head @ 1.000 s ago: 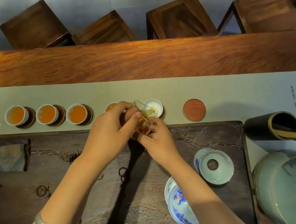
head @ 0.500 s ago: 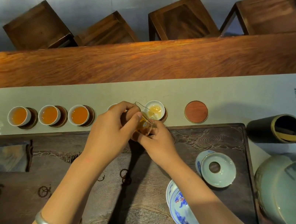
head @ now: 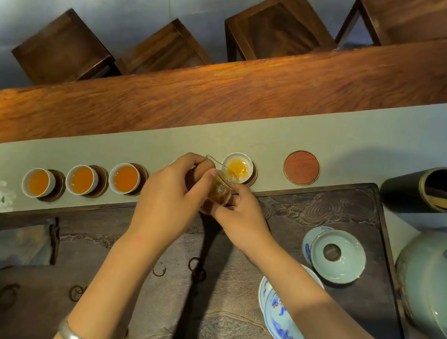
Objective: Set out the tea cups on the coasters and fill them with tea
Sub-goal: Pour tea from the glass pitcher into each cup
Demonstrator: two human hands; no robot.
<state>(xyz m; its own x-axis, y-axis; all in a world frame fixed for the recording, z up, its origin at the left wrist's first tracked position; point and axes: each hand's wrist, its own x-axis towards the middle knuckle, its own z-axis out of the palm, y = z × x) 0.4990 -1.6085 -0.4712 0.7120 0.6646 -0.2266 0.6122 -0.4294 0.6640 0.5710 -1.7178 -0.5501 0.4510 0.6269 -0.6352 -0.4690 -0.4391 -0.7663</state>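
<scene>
Taking the carved tea tray (head: pixel 312 212) as my landmark and reading from its left end: a folded grey cloth (head: pixel 17 242) lies on its left corner. Behind the tray's far edge, on the pale runner (head: pixel 223 128) over the bench (head: pixel 230 82), three white cups of amber tea stand on dark coasters: first cup (head: pixel 38 182), second cup (head: pixel 81 179), third cup (head: pixel 125 178). A fourth cup is mostly hidden behind my left hand (head: pixel 170 199).

At the middle of the tray's far edge, my left hand has its grip curled round the glass pitcher (head: pixel 219 190), thumb on its side. My right hand (head: pixel 241 216) pinches the pitcher from below and right. The pitcher is tilted, spout over the fifth cup (head: pixel 237 167), which sits on its coaster just behind the tray and is partly full of tea.

Right of that cup lies a bare red coaster (head: pixel 301 167). On the tray's right part rest a celadon lid (head: pixel 338 256) and a blue-and-white gaiwan bowl (head: pixel 283 322), partly under my right forearm. Beyond the tray's right edge are a dark tube holder (head: pixel 406 192) and a large celadon vessel (head: pixel 443 292).
</scene>
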